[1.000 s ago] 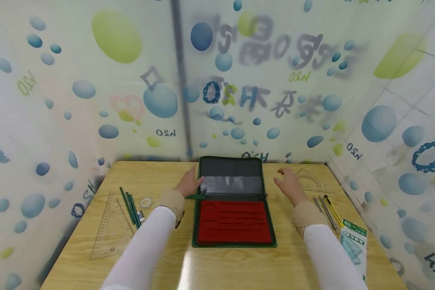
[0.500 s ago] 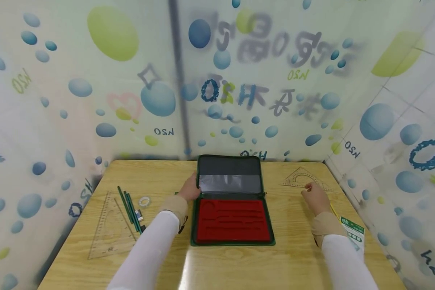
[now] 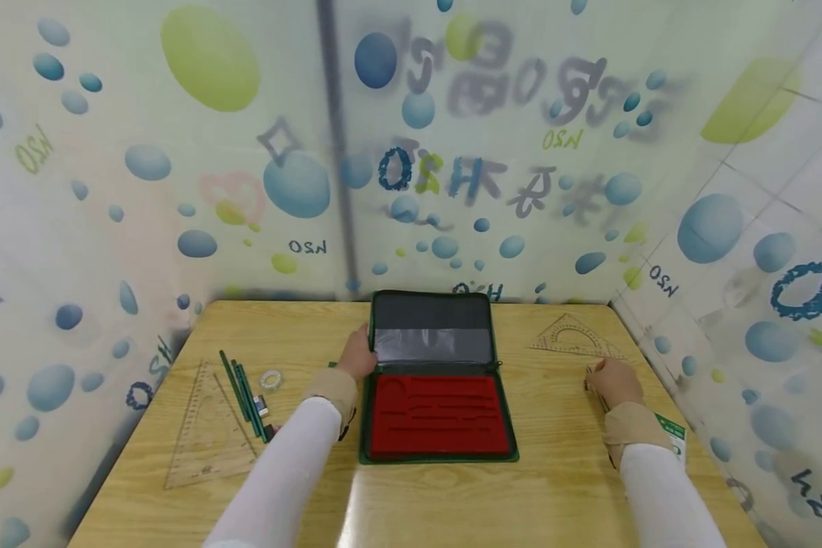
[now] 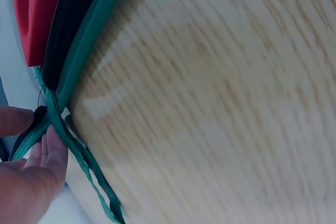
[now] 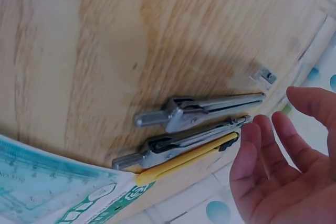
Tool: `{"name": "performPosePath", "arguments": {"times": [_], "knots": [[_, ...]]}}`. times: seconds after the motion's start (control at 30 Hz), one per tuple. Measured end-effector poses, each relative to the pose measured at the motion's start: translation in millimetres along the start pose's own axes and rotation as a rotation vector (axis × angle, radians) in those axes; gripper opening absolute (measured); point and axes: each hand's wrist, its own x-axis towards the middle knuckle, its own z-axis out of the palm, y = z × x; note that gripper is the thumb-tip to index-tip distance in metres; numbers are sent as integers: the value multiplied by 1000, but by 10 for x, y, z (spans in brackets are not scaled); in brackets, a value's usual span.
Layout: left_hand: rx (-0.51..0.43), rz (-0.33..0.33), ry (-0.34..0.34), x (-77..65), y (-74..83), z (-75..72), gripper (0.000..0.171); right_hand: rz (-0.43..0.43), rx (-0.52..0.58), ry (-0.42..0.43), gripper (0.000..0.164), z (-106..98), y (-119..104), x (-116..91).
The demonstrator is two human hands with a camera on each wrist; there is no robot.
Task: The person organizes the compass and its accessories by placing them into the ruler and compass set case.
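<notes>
Head view: a person is working at an open green zippered case (image 3: 434, 368).
The case is lying at lower centre, the left hand (image 3: 358, 354) holding its left edge. The right hand (image 3: 616, 383) is now sitting lower and further right than half a second ago, apparently turning to the tools.

Left wrist view: fingers are pinching the case.
At lower left, thumb and fingers are pinching its green edging, below the zip (image 4: 58, 22).

Right wrist view: fingers are nearing metal compasses.
At lower right, thumb and curving fingers are spreading apart, pinching nothing, near an upper compass (image 5: 184, 116), a lower compass (image 5: 157, 153) and a yellow cutter (image 5: 157, 172).

Open green case (image 3: 433, 310), red insert (image 3: 445, 403), silver compasses (image 5: 181, 115) side-by-side
</notes>
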Motion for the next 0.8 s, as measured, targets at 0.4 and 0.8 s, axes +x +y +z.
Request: {"name": "performPosePath", "arguments": {"times": [0.4,0.8], "knots": [[63,50,106,2,-39,49,59,-42,-46,41,25,76,-99,-43],[-86,37,131,-20,-32,42,49,-46,-95,65,15,145,-124,-14]]}}
